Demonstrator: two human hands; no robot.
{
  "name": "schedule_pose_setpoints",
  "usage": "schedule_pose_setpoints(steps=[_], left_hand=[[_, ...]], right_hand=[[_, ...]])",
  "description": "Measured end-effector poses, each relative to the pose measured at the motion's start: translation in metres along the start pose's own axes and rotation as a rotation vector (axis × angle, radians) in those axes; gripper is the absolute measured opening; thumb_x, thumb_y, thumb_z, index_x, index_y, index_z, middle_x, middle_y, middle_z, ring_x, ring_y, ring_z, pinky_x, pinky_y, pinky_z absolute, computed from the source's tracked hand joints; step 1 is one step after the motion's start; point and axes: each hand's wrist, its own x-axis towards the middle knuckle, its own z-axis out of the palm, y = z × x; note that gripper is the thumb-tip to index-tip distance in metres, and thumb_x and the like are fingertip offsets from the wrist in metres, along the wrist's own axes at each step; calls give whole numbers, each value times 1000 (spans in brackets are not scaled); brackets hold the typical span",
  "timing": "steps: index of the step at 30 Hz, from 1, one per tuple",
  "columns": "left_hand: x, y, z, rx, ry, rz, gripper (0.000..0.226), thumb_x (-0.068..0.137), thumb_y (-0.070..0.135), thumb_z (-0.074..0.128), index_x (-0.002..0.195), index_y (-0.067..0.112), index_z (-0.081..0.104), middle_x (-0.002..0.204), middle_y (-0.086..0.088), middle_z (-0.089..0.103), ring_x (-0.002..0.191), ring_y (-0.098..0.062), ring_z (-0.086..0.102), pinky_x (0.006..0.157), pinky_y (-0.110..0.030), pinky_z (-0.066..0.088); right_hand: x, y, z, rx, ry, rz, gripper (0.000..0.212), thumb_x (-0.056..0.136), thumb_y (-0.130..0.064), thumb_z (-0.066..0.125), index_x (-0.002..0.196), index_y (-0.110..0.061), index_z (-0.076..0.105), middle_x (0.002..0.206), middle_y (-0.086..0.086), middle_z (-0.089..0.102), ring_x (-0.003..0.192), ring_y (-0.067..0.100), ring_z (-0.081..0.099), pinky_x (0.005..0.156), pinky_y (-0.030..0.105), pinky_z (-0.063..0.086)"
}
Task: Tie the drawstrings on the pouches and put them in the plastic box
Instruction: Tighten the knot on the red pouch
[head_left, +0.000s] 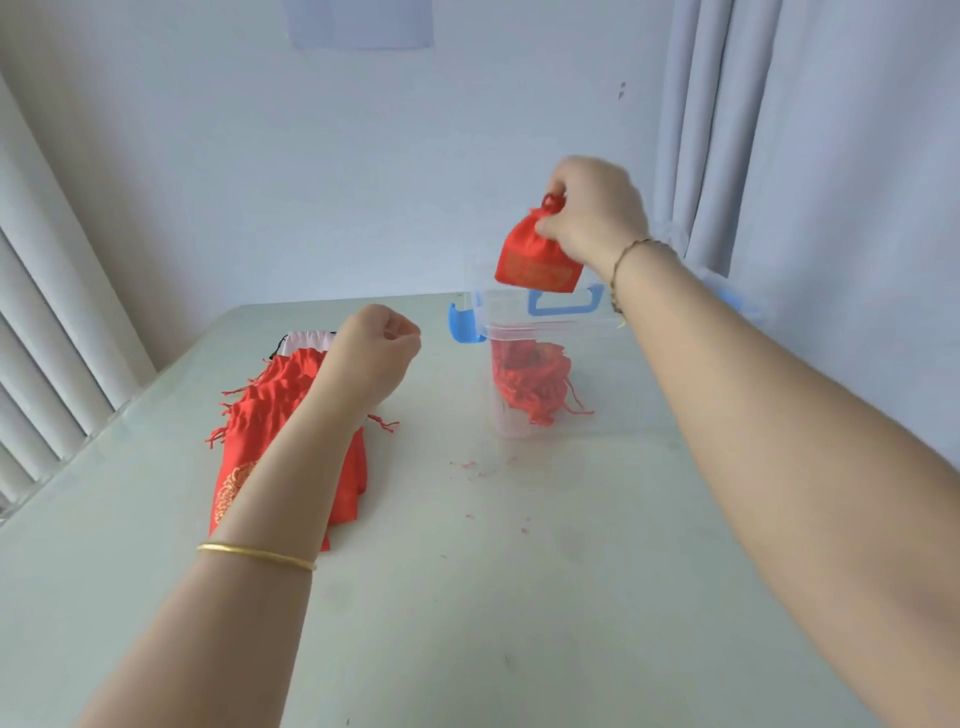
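**Tied pouch held over the plastic box**

1 red pouch (537, 262), its top cinched, hangs directly above the open plastic box (511, 423). The right hand (592, 208) pinches its gathered neck, fingers curled round the drawstring end. Inside the box lies a heap of red pouches (530, 379), cords trailing against the clear wall. At the box's far side a blue handle (566, 301) shows just under the held pouch, and a blue latch (462, 325) sits at the box's left edge.

Left of the box, the left hand (376, 348) is raised off the bench (467, 597), fingers curled into a fist with nothing in it. Below it, further left of the box, a pile of flat red pouches (275, 415) lies on the bench, with 1 white pouch (309, 340) at its far end. Red thread scraps (472, 465) dot the bench just in front of the box.
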Motion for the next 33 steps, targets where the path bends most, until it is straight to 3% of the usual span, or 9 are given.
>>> schedule_pose_setpoints(steps=[2, 4, 7, 10, 17, 20, 26, 29, 33], left_hand=[[5, -7, -1, 36, 13, 3, 15, 87, 10, 49, 98, 12, 59, 85, 3, 58, 77, -17, 54, 71, -30, 47], [11, -14, -3, 98, 25, 14, 16, 87, 9, 49, 99, 11, 60, 89, -2, 59, 72, -19, 54, 61, -25, 43], [17, -29, -11, 282, 40, 23, 24, 85, 6, 50, 107, 9, 62, 106, -8, 62, 100, -27, 55, 87, -34, 44], [16, -40, -19, 550, 71, -53, 36, 85, 8, 49, 119, 13, 58, 127, -14, 51, 124, -35, 37, 101, -43, 31], [2, -55, -34, 869, 68, -137, 27, 91, 19, 50, 116, 10, 55, 123, -11, 47, 118, -33, 34, 93, -40, 29], [0, -59, -38, 893, 53, -147, 29, 91, 22, 51, 118, 14, 56, 122, -10, 48, 118, -32, 38, 94, -40, 29], [-2, -71, -43, 723, 114, -104, 12, 85, 15, 61, 96, 11, 66, 111, -13, 50, 107, -32, 49, 93, -40, 29], [-5, -72, -47, 679, 120, -45, 7, 84, 12, 62, 84, 10, 68, 107, -14, 52, 106, -31, 49, 91, -39, 29], [-14, -56, -55, 557, 56, 83, 12, 82, 14, 63, 71, 13, 67, 91, -9, 50, 96, -31, 50, 80, -36, 33]], right_hand=[[4, -3, 17, -60, -280, 15, 21, 82, -13, 61, 102, -7, 65, 88, 1, 65, 101, 26, 63, 73, 21, 48], [5, -9, 29, -120, -710, 102, 28, 84, -16, 59, 107, -3, 64, 93, 8, 69, 94, 30, 67, 85, 38, 55], [2, -14, 33, -191, -977, 165, 31, 90, -18, 50, 116, -5, 61, 96, 6, 68, 89, 30, 63, 95, 48, 49], [4, -12, 31, -199, -903, 183, 31, 95, -15, 38, 122, -7, 52, 115, 6, 64, 98, 28, 61, 89, 39, 46], [1, -6, 30, -162, -793, 176, 31, 94, -7, 29, 116, 0, 51, 112, 13, 67, 103, 29, 63, 78, 34, 46], [-5, -14, 26, -119, -528, 70, 26, 77, 8, 31, 76, -2, 56, 88, 20, 64, 80, 32, 56, 56, 27, 40], [-67, -54, 32, 387, -67, -69, 29, 85, -3, 39, 106, -6, 57, 103, 9, 64, 99, 25, 57, 87, 34, 46], [-99, -65, 45, 532, -80, -85, 25, 84, -1, 43, 103, -8, 60, 96, 8, 65, 91, 22, 59, 80, 28, 44], [-131, -65, 57, 582, -364, -114, 31, 86, -3, 50, 115, -9, 57, 106, 5, 63, 79, 7, 51, 69, 9, 37]])
